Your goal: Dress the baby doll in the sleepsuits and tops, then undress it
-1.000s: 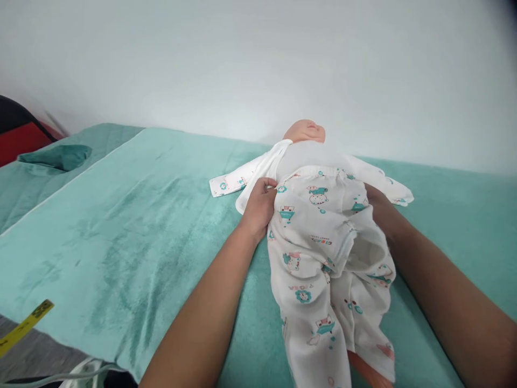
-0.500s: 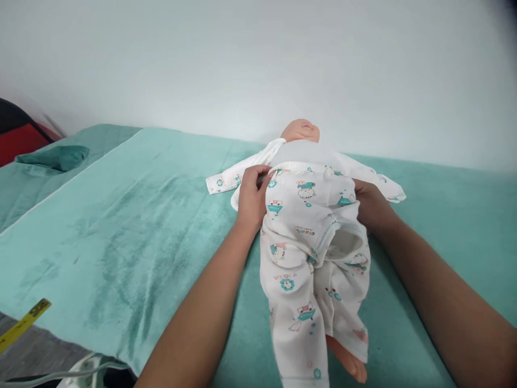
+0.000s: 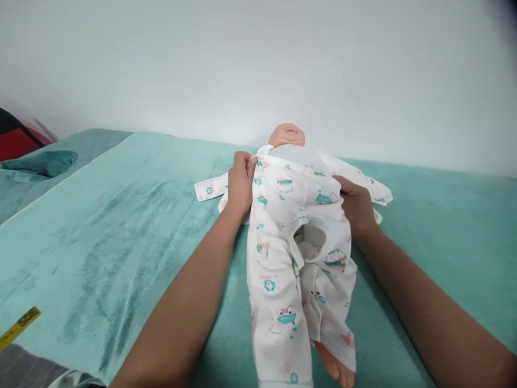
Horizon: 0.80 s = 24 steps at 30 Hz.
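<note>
A baby doll (image 3: 286, 134) lies on its back on the green cover, its head by the wall. White printed baby pants (image 3: 278, 253) are on its legs, with a round opening at the crotch; one foot (image 3: 337, 369) sticks out of the right-hand leg. My left hand (image 3: 241, 180) pinches the waistband at its left corner. At the opposite side my right hand (image 3: 355, 202) grips the edge of the pants, its fingertips partly hidden behind the cloth. A white printed top (image 3: 347, 170) lies under the doll, sleeves spread to both sides.
The soft green cover (image 3: 121, 226) spreads over the bed, wrinkled at left. A white wall (image 3: 258, 64) rises behind. At far left are a green folded cloth (image 3: 44, 161) and a red and black object (image 3: 18, 137). A yellow strip (image 3: 20, 326) shows at lower left.
The waistband has been drawn up higher over the doll's torso, and the crotch opening now faces me more squarely. Both hands still hold the pants. The view has shifted slightly.
</note>
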Available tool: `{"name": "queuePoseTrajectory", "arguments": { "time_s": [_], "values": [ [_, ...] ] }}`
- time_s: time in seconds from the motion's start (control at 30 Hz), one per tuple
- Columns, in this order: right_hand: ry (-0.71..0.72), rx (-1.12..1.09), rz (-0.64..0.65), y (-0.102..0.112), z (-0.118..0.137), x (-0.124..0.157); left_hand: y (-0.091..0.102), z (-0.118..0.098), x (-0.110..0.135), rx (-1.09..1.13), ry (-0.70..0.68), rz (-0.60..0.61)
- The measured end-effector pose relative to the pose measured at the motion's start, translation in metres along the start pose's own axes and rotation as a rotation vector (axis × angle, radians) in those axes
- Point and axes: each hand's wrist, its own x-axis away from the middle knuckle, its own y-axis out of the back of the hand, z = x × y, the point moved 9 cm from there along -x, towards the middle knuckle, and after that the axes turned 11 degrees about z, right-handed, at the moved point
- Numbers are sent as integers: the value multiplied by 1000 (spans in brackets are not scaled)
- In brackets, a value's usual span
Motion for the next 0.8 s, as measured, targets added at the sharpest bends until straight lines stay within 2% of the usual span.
{"name": "queuePoseTrajectory", "arguments": {
  "time_s": [0.07,0.1,0.2,0.27,0.33,0.47,0.63,0.7,0.8],
  "values": [
    [38,-3,-76,9,1,0,-3,1,-12,22,9,-31],
    [42,-4,-101,12,0,0,-8,1,-16,38,7,-4],
    [-2,13,-154,19,-2,0,-26,-7,-19,65,-29,167],
    [-23,28,-159,20,2,-2,-31,-17,-15,55,-67,247],
    [-36,39,-75,16,7,-9,-32,-27,-11,30,-106,304],
    [19,8,181,4,23,-35,-36,-38,-11,-41,-166,393],
    [5,124,496,-18,37,-61,-39,-40,-13,-83,-193,390],
    [-7,189,531,-23,40,-66,-39,-38,-13,-74,-176,371],
    [-19,301,467,-24,42,-76,-33,-29,-15,-37,-105,303]
  ]
}}
